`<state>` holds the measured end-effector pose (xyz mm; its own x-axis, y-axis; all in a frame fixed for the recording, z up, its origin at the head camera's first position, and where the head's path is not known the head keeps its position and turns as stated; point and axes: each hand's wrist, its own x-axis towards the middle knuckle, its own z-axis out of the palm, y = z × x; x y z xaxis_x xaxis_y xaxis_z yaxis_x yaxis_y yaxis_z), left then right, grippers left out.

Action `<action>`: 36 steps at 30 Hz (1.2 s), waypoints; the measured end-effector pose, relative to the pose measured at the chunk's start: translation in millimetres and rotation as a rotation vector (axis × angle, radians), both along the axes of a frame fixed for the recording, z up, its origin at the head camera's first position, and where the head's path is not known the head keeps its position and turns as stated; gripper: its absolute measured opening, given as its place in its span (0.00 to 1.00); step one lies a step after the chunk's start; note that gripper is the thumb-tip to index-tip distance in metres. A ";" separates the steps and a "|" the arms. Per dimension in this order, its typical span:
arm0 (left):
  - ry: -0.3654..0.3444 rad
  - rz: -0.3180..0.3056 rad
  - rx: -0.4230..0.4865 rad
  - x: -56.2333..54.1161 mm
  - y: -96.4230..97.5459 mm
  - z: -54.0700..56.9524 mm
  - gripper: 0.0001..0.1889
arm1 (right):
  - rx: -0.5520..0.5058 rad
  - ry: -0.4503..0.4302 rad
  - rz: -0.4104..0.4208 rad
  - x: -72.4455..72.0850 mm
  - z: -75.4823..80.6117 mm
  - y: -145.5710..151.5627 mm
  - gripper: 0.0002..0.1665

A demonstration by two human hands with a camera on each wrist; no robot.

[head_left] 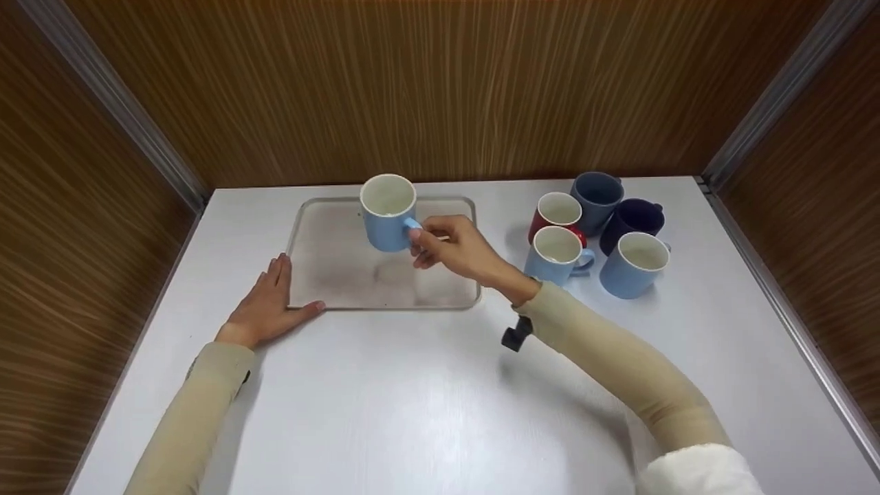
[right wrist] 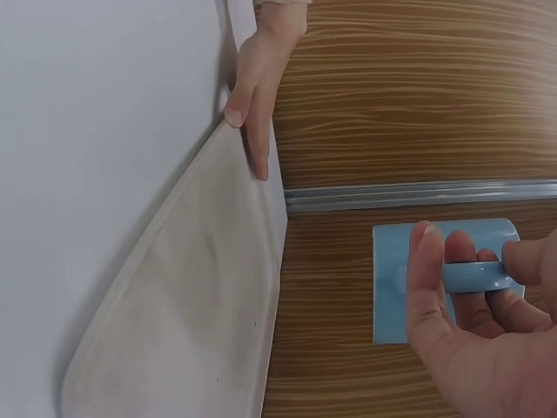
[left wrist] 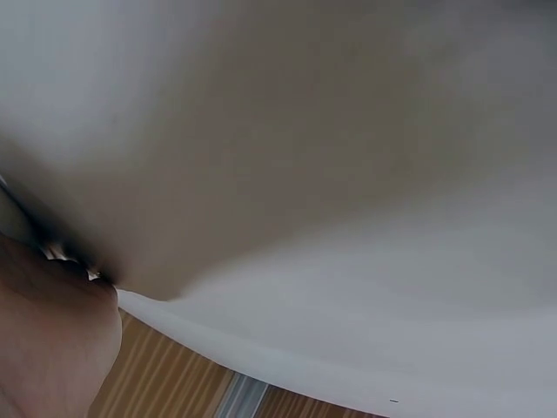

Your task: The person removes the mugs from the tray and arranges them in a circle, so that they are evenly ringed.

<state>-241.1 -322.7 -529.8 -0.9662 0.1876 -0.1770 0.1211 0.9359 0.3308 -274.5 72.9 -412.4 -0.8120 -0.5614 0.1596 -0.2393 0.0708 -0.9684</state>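
Note:
A light blue mug [head_left: 389, 230] with a white inside hangs upright above the back half of a shallow pale tray [head_left: 330, 275]. My right hand [head_left: 457, 249] grips it by the handle, which points right. In the right wrist view the fingers curl through the mug's handle [right wrist: 477, 277]. My left hand [head_left: 268, 306] rests at the tray's front left corner, fingers straight along the left edge and thumb along the front edge. The left wrist view shows only part of that hand [left wrist: 57, 335] and a blurred white surface.
Right of the tray several mugs stand close together: a red one [head_left: 540, 223], a grey-blue one [head_left: 597, 206], a dark navy one [head_left: 631, 223] and two light blue ones, one nearer the tray [head_left: 543, 268] and one farther right [head_left: 625, 275]. Wood-grain walls [head_left: 440, 96] enclose the white table [head_left: 385, 399].

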 end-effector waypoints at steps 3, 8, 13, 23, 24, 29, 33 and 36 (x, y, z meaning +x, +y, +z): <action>0.000 0.003 0.007 1.0 -0.1 1.3 0.69 | 0.013 0.007 -0.007 4.8 -3.6 14.2 0.19; 0.004 0.007 0.008 1.8 0.5 1.4 0.69 | 0.041 0.009 -0.017 13.6 -7.5 37.2 0.19; 0.004 0.007 0.005 1.6 0.8 1.1 0.68 | 0.048 0.025 -0.013 21.8 -9.2 57.7 0.18; 0.019 -0.016 0.015 1.1 0.1 3.3 0.67 | 0.081 0.053 -0.061 39.5 -9.8 92.9 0.17; 0.018 -0.018 0.017 1.0 -0.4 3.5 0.67 | 0.087 0.061 -0.067 41.4 -9.2 96.7 0.16; 0.012 -0.017 0.032 1.0 -4.2 5.9 0.67 | 0.108 0.073 -0.082 50.5 -7.4 114.8 0.16; -0.013 -0.005 0.042 3.1 -7.6 8.5 0.68 | 0.119 0.060 -0.094 59.0 -6.7 128.5 0.15; -0.031 0.004 0.044 3.5 -7.0 8.3 0.69 | 0.121 0.062 -0.120 66.3 -8.4 141.1 0.15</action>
